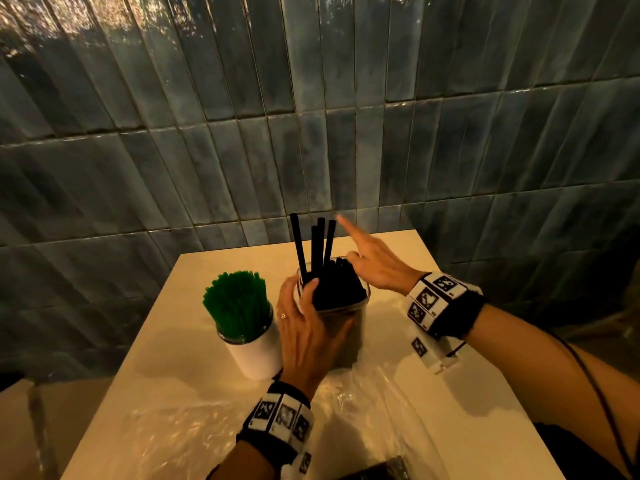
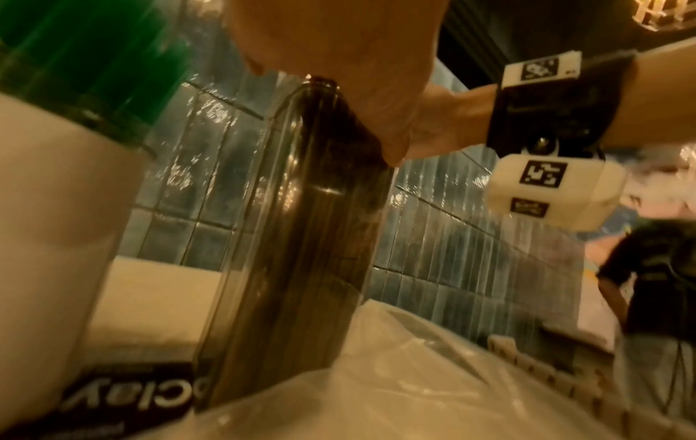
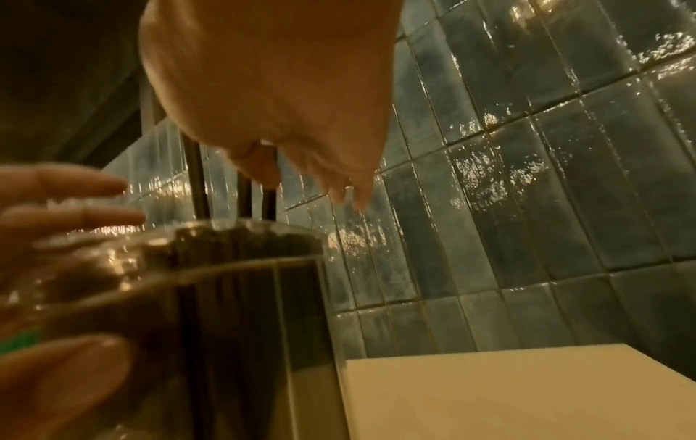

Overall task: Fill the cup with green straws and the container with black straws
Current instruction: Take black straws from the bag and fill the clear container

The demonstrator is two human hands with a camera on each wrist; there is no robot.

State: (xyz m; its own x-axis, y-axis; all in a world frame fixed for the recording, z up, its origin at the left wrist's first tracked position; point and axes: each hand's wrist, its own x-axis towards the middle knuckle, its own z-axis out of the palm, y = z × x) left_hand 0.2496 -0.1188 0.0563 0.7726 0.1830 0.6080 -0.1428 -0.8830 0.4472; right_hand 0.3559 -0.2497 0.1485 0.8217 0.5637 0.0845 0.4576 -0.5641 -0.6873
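A white cup (image 1: 258, 351) packed with green straws (image 1: 237, 301) stands left of centre on the pale table (image 1: 450, 375). Just to its right, a clear container (image 1: 346, 311) is full of black straws (image 1: 337, 282), and several (image 1: 313, 247) stick up higher than the rest. My left hand (image 1: 308, 320) grips the container, fingers round its left side up to the rim and thumb on the near face. My right hand (image 1: 360, 252) hovers at the container's far right corner, fingers straight, thumb by the straw tops. The left wrist view shows the container (image 2: 301, 238) beside the cup (image 2: 56, 208).
Crumpled clear plastic wrap (image 1: 349, 414) covers the table's near part, with a dark packet (image 1: 388, 469) at the bottom edge. A grey-blue tiled wall (image 1: 311, 133) rises directly behind the table. In the left wrist view a person (image 2: 659, 282) stands off to the right.
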